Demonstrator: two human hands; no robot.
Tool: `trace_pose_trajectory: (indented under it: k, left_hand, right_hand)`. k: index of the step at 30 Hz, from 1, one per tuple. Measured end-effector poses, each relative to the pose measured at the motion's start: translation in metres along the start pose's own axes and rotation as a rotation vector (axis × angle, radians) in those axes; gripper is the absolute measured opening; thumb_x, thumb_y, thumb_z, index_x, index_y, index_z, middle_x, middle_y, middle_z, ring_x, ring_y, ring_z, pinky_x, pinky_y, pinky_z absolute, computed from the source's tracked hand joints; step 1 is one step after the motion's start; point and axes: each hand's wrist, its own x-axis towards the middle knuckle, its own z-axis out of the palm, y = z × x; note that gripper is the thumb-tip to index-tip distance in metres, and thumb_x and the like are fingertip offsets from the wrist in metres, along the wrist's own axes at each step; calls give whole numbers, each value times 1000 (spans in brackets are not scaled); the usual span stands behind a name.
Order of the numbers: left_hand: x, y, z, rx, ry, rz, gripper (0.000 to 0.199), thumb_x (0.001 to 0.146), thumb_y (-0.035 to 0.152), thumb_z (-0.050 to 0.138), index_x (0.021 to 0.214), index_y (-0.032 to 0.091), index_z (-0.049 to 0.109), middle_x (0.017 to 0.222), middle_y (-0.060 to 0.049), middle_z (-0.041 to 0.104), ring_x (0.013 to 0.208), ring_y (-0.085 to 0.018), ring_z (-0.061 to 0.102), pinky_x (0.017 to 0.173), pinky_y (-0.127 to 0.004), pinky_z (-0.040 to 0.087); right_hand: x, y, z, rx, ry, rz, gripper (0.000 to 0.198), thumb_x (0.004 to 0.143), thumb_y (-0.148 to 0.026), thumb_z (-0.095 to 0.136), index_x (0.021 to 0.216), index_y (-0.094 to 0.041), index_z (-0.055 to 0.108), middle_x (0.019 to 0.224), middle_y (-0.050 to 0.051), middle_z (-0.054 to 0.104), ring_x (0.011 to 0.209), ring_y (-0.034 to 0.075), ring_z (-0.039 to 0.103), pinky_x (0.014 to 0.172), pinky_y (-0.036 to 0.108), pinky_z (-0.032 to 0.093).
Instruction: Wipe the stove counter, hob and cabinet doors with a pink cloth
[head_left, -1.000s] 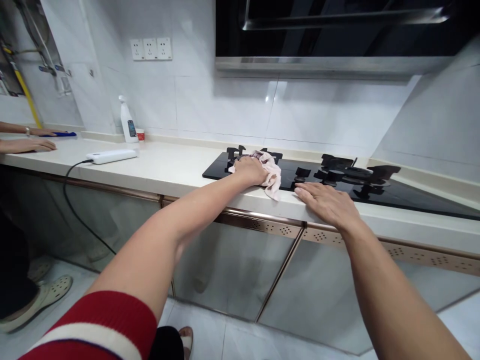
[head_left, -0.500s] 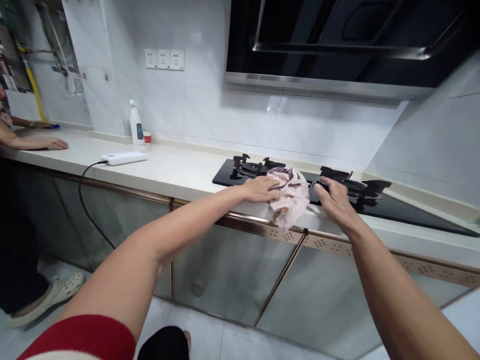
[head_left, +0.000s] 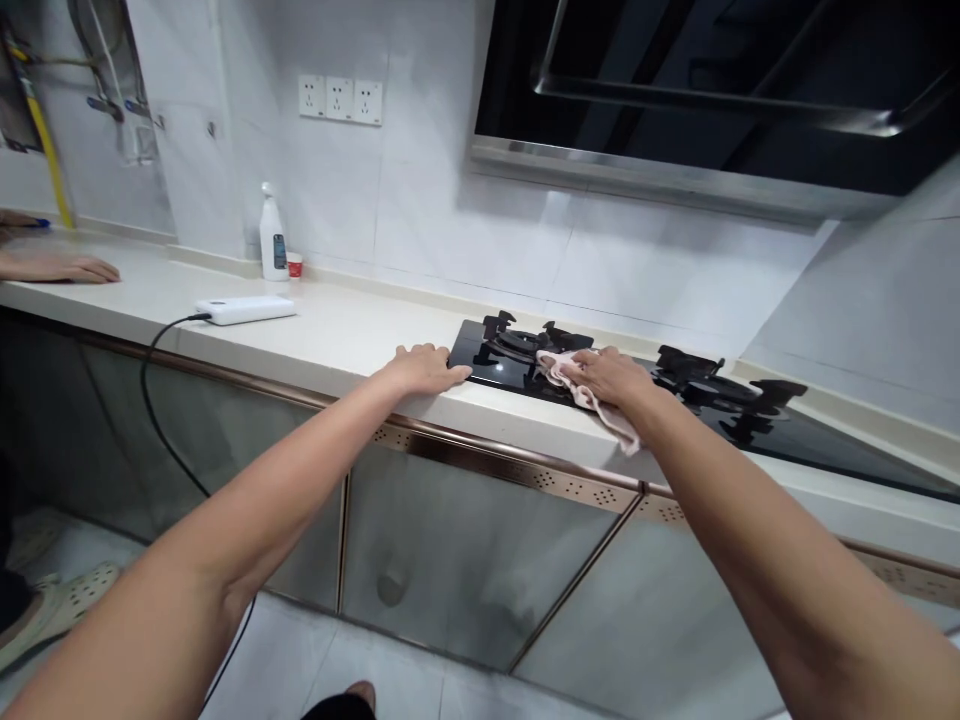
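Pressing the right hand (head_left: 616, 376) on a rumpled, pale pink cloth (head_left: 589, 393), with no way to tell whether pinching it between the fingers. Lying across the hob (head_left: 495, 373), trailing over the counter's (head_left: 352, 335) edge. Resting the left hand (head_left: 426, 370) at nine o'clock, thumb spread. Counting two burners (head_left: 517, 343) at ten and three, three sockets (head_left: 340, 98) at eleven.

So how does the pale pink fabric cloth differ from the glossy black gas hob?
The pale pink fabric cloth is crumpled and soft-looking, while the glossy black gas hob is flat and rigid-looking. The cloth is far smaller than the hob, covering only part of it. The cloth trails past the hob's front edge, whereas the hob lies level on the counter. Both are partly hidden by the right hand.
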Motion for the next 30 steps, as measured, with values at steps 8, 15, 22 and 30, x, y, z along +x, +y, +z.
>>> trace_pose_trajectory:
  k: [8, 15, 22, 30]
  left_hand:
    - [-4, -2, 6, -102, 130, 35, 64, 104, 55, 21, 154, 22, 41, 152, -19, 52, 138, -39, 50, 113, -59, 36]
    - [-6, 0, 6, -188, 143, 71, 63, 105, 58, 17, 150, 22, 43, 151, -20, 51, 137, -37, 49, 112, -57, 37]
    - [0, -6, 6, -251, 200, 89, 68, 103, 64, 9, 142, 26, 50, 140, -13, 62, 131, -31, 56, 110, -47, 43]
    - [10, -15, -3, -271, 211, 105, 71, 103, 49, 4, 142, 15, 52, 153, -14, 55, 138, -23, 54, 116, -33, 40]
  right_hand:
    - [19, -14, 5, -87, -105, 170, 64, 98, -67, 30, 145, -31, 56, 147, 19, 48, 135, 44, 46, 105, 60, 42]
    - [-16, -41, 0, -29, -19, 5, 54, 99, -59, 36, 135, -28, 61, 131, 16, 49, 124, 38, 49, 105, 53, 43]
    - [-45, -113, -10, 244, 74, -284, 41, 94, -51, 53, 124, -27, 69, 136, 12, 50, 120, 35, 47, 107, 53, 44]
    - [-88, -146, -18, 345, 172, -698, 26, 84, -42, 66, 103, -24, 67, 127, 7, 56, 112, 27, 50, 100, 43, 45]
